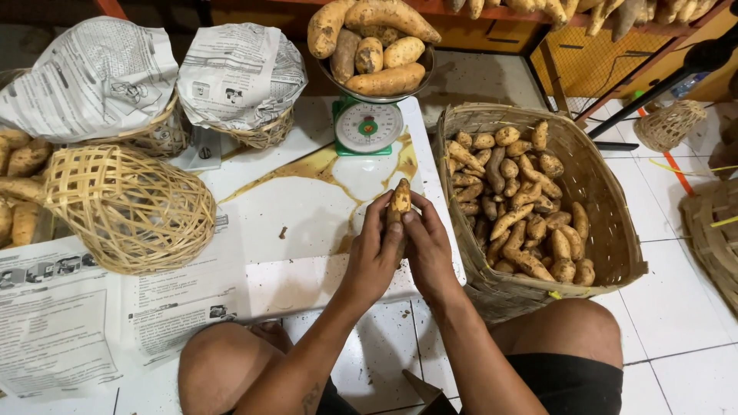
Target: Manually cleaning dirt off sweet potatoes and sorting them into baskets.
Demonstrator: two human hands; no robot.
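Both my hands hold one sweet potato upright over the white low table. My left hand wraps its left side and my right hand wraps its right side, thumbs near its top. A large woven basket full of several sweet potatoes sits just right of my hands. Behind them a green kitchen scale carries a bowl piled with sweet potatoes.
An empty open-weave bamboo basket lies tipped on the left. Two newspaper-lined baskets stand at the back left. Newspaper sheets cover the near left. More baskets rest on the tiled floor at right.
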